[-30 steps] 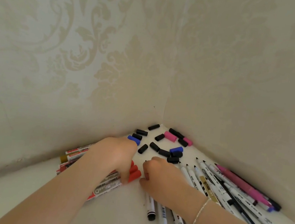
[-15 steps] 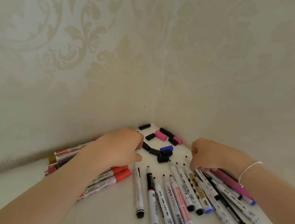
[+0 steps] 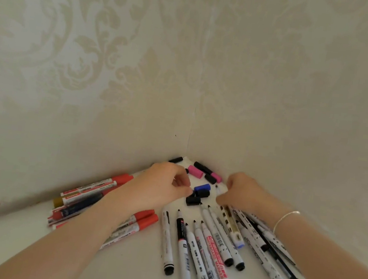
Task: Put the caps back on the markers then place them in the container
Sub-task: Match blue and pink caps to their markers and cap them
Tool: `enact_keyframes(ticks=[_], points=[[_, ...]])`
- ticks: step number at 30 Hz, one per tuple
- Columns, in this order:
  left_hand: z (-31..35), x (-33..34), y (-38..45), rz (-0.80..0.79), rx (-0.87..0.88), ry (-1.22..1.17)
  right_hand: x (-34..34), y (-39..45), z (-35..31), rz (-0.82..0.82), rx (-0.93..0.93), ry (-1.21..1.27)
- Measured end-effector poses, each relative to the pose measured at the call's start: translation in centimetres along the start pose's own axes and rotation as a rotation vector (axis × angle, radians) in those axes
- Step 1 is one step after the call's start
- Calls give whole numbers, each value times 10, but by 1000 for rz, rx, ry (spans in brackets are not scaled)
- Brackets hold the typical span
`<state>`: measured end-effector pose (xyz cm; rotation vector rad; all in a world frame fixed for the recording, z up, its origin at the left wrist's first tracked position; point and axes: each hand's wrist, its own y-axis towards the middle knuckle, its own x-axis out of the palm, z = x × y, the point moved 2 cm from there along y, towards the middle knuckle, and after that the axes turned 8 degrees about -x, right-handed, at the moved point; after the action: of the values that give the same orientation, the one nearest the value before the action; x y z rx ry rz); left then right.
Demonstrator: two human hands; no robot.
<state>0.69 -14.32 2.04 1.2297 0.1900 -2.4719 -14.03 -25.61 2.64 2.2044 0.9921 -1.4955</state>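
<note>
red print on one white marker reads "whiteboard marker"; other labels are too small to read.

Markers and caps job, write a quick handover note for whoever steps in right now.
Left hand: fingers curled at the loose caps in the corner; whether it pinches one is unclear.
Right hand: curled over the tips of the right-hand markers; grip unclear.
Uncapped markers fanned in the middle; red-capped markers lie left by the wall.
Done: only the left pile looks capped.
Left: cap the rest and put them away; no container in view.
</note>
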Motion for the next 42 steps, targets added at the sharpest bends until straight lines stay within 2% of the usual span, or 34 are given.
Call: enact_keyframes(ticks=[2,5,8,11,12,13,15,16,17,19,25,27,28,30,32,33,37,42], points=[[1,1,2,-33,-67,-212,-18,1,-9,86,-38,248],[7,7,0,-232,-179,-629,-32,2,-31,91,-137,713],[11,8,-2,-342,-203,-1010,-22,8,-54,111,-228,742],[3,0,2,-216,-277,-1091,-13,22,-63,223,-233,774],[1,-5,3,-167,-314,-1071,-12,27,-60,291,-234,616],[-2,-10,4,-126,-343,-1049,-11,33,-54,306,-228,332],[-4,-20,4,-71,-352,-995,-1,45,-39,136,-219,-110],[-5,-25,4,-52,-340,-953,5,50,-30,15,-201,-215],[-7,-29,4,-42,-330,-907,11,52,-23,-66,-194,-273],[-9,-35,3,-47,-324,-851,18,55,-16,-123,-223,-345],[-9,-37,1,-103,-314,-810,28,72,-6,-46,-286,-441],[-11,-38,1,-108,-309,-791,22,75,-7,65,-311,-304],[-12,-39,1,-104,-307,-795,16,75,-10,135,-323,-145],[-13,-40,2,-91,-300,-797,3,68,-20,211,-320,333],[-13,-40,3,-78,-292,-781,-7,59,-34,169,-323,809],[-13,-40,4,-72,-290,-775,-12,55,-41,142,-332,946],[-13,-40,5,-58,-268,-778,-20,44,-59,34,-336,1121],[-15,-39,7,-77,-259,-746,-20,43,-64,166,-277,1300]])
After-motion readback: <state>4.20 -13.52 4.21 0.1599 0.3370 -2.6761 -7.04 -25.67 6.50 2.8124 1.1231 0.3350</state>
